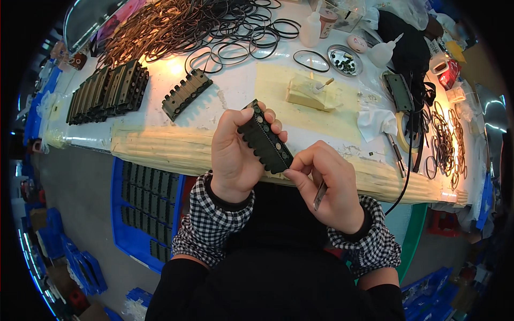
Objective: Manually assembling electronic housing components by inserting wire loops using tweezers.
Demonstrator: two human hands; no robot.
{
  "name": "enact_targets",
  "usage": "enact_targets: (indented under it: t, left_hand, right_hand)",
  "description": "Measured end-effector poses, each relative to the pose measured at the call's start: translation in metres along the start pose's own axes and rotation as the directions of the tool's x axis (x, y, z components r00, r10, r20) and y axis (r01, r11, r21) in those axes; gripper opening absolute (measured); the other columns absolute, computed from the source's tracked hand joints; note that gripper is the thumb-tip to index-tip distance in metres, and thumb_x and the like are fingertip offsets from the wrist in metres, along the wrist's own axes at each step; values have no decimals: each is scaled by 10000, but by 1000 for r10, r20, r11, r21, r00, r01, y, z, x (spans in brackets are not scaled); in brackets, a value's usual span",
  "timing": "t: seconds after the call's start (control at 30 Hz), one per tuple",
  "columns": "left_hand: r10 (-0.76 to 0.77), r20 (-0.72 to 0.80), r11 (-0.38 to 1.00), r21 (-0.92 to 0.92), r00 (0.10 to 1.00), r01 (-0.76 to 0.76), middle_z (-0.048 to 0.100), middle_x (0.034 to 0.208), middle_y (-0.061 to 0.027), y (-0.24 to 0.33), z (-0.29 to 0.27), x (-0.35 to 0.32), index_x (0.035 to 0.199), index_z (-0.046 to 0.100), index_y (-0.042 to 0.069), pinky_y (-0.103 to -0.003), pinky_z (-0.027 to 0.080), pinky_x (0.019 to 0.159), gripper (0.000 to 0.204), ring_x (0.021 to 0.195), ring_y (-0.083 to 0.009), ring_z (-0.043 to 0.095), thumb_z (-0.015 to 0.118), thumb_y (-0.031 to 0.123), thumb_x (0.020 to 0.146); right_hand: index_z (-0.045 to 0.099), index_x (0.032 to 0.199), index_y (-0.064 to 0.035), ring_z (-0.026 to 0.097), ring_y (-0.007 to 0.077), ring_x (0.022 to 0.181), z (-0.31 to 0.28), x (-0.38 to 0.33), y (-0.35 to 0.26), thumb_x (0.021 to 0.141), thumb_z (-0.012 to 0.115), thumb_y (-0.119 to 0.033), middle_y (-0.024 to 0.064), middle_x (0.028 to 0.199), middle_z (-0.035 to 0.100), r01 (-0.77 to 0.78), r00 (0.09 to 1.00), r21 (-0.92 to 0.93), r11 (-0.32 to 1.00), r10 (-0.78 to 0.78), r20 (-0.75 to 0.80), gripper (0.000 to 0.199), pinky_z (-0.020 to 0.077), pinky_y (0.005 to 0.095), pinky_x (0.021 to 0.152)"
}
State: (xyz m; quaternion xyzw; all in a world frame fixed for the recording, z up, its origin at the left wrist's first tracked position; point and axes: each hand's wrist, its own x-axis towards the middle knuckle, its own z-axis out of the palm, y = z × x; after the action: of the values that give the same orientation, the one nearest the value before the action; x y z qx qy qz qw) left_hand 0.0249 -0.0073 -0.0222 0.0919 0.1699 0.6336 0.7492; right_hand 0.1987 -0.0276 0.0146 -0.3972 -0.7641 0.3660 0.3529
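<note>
My left hand (pixel 235 152) is wrapped round a dark green toy chassis (pixel 265 140), tilted above the table's front edge. Round wheels line one side of it, and rounded lobes run along the other. My right hand (pixel 332 182) is closed at the chassis's lower right end, where thumb and forefinger pinch together. Whether a small part sits between those fingertips is hidden. A thin metal tool (pixel 320 195) sticks out from under the curled fingers of this hand. On the table, beyond my left hand, lies a similar chassis (pixel 186 95).
Stacked chassis (pixel 107 93) stand at the left, below a heap of dark rubber rings (pixel 176 27). A yellow block (pixel 313 93) and a dish of small green parts (pixel 331 49) lie ahead. Dark cords (pixel 443 144) lie right; a blue crate (pixel 115 214) holding chassis is lower left.
</note>
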Motion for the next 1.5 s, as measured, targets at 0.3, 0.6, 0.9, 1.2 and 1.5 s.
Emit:
enact_targets:
  t: [0.3,0.6,0.9,1.2,1.5]
  left_hand:
    - [-81,38,989,-123,996,85,583,872,-67,8,-5,4,992,559,46,-362,507,784,214,820,-203,568,533,227,878]
    - [-88,32,984,-150,996,91,583,871,-64,7,-4,4,981,562,52,-363,513,796,203,820,-200,566,541,227,881]
    - [-106,4,976,-191,994,105,585,870,-62,8,-3,4,979,568,58,-359,521,809,196,834,-203,572,558,224,876]
    - [-175,167,954,-216,970,210,588,901,-63,11,-10,5,995,591,48,-381,522,885,225,875,-210,585,511,237,901]
    - [-149,267,982,-71,952,173,474,857,-24,4,-8,-4,954,473,72,-398,510,914,196,827,-179,506,524,247,883]
  right_hand:
    - [615,889,-43,572,194,594,-3,2,0,752,762,-75,62,818,590,155,984,-136,979,-166,-68,203,454,289,514]
    - [683,962,-7,545,128,574,0,-2,21,766,745,-139,63,923,655,484,787,-659,576,-615,40,245,426,239,519]
    - [697,978,-27,542,121,560,-4,1,21,752,771,-174,56,934,666,475,798,-616,628,-603,1,279,428,238,520]
    - [688,871,-72,606,147,578,-5,5,22,726,788,-163,22,806,674,427,888,-268,864,-456,-55,199,436,257,496]
    - [679,842,-77,609,157,571,-12,0,8,721,802,-192,32,779,657,434,881,-329,839,-472,-41,207,444,266,475]
